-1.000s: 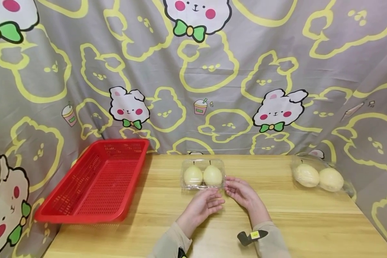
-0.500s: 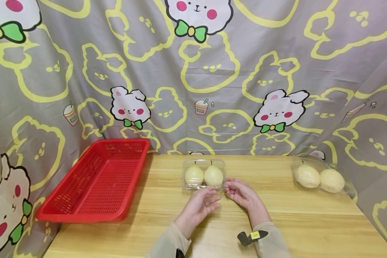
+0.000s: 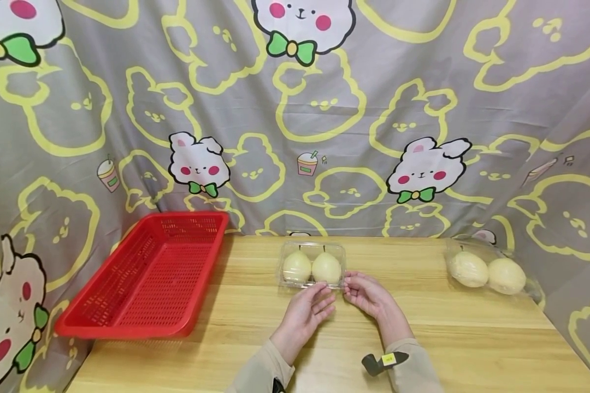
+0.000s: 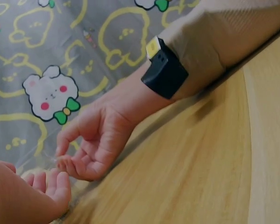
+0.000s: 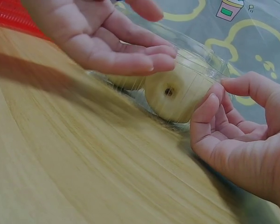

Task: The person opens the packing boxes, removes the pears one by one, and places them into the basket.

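In the head view, a clear plastic clamshell box [image 3: 312, 283] stands on the table with two pale yellow pears [image 3: 326, 268] inside, stems up. My right hand [image 3: 371, 295] is at its front right corner. The right wrist view has the right thumb and curled forefinger [image 5: 209, 105] pinching the box's edge. My left hand [image 3: 302, 316] lies along the front side, fingers fairly straight, fingertips at the box's front edge; whether they press on it I cannot tell. In the left wrist view both hands nearly meet, and the box is mostly hidden.
A red plastic basket [image 3: 196, 305] with perforated walls stands at the left. At the far right of the wooden table [image 3: 472, 349] lies another clear package [image 3: 491, 248] with two pears. A grey cartoon-print curtain [image 3: 255, 120] closes off the back and sides.
My left hand has come slightly forward, its fingertips now at the box's front edge. The right hand has stayed at the corner, and the box has hardly moved.
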`<state>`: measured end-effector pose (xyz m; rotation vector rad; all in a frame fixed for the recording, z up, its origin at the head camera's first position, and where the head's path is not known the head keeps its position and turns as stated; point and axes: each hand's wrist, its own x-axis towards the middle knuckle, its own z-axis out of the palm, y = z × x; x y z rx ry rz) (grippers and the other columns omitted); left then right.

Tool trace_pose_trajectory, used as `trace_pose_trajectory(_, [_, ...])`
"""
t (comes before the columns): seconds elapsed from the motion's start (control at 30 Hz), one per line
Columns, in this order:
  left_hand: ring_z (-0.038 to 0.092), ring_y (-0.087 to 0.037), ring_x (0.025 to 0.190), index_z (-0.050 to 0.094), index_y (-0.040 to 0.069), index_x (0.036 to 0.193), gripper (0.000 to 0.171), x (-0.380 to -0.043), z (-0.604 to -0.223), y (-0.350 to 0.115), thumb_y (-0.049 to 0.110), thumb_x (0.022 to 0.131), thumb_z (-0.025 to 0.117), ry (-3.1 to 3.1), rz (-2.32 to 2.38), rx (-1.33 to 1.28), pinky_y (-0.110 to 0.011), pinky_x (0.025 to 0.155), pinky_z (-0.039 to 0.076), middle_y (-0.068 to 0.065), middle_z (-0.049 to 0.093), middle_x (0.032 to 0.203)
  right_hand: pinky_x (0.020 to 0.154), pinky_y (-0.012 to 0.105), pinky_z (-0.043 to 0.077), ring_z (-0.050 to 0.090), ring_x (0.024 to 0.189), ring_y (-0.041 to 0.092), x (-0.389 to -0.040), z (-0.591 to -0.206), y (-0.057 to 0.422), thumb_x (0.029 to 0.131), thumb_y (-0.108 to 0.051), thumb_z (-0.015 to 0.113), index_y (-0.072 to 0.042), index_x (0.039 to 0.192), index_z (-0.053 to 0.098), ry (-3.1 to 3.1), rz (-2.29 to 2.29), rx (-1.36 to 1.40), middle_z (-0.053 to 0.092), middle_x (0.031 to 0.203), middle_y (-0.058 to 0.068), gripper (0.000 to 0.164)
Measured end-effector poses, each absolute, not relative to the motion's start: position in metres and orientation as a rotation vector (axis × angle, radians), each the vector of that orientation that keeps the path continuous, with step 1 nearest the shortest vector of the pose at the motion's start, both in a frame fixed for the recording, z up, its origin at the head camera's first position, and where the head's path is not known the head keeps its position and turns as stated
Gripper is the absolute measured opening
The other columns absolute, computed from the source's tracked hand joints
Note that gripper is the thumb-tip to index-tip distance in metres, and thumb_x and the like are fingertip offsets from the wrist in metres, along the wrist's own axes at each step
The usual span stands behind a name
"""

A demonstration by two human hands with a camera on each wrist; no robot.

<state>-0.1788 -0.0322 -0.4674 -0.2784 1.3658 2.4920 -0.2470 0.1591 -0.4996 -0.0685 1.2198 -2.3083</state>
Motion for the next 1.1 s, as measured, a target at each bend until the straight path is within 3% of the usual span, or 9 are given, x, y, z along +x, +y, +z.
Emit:
trace_pose_trajectory(0.17, [0.067, -0.016, 0.091, 0.066, 0.007, 0.110, 0.026, -0.181, -0.471, -0.031, 0.026, 0.094, 0.061, 1.395, 2.482, -0.327, -0.040, 0.092, 0.054, 0.003, 0.071, 0.092, 0.066, 0.018, 0.049, 0.057, 0.070, 0.006, -0.246, -0.498, 0.156, 0.096, 0.005, 0.041, -0.007, 0.097, 0.056, 1.252, -2.297, -0.052, 0.064, 0.079, -0.001, 0.020])
trace_pose_trajectory(0.5, [0.063, -0.012, 0.080, 0.069, 0.006, 0.102, 0.022, -0.182, -0.474, -0.030, 0.025, 0.093, 0.063, 1.416, 2.489, -0.402, -0.030, 0.077, 0.056, 0.002, 0.071, 0.088, 0.061, 0.017, 0.044, 0.051, 0.064, 0.005, -0.243, -0.490, 0.150, 0.090, 0.006, 0.041, -0.008, 0.085, 0.053, 1.414, -2.262, -0.003, 0.055, 0.070, -0.004, 0.020])
trace_pose_trajectory(0.87, [0.063, -0.010, 0.078, 0.070, 0.007, 0.099, 0.017, -0.181, -0.476, -0.031, 0.022, 0.091, 0.064, 1.459, 2.491, -0.407, -0.027, 0.072, 0.055, 0.003, 0.068, 0.086, 0.058, 0.017, 0.040, 0.048, 0.061, 0.004, -0.241, -0.492, 0.141, 0.087, 0.005, 0.038, -0.013, 0.073, 0.051, 1.427, -2.270, -0.002, 0.052, 0.066, -0.005, 0.026])
trace_pose_trajectory(1.1, [0.064, -0.011, 0.080, 0.068, 0.003, 0.099, 0.016, -0.183, -0.476, -0.031, 0.016, 0.093, 0.060, 1.433, 2.525, -0.385, -0.025, 0.073, 0.055, 0.000, 0.069, 0.086, 0.060, 0.017, 0.043, 0.049, 0.063, 0.006, -0.242, -0.492, 0.140, 0.087, 0.006, 0.039, -0.012, 0.076, 0.051, 1.444, -2.275, 0.004, 0.053, 0.067, -0.004, 0.025])
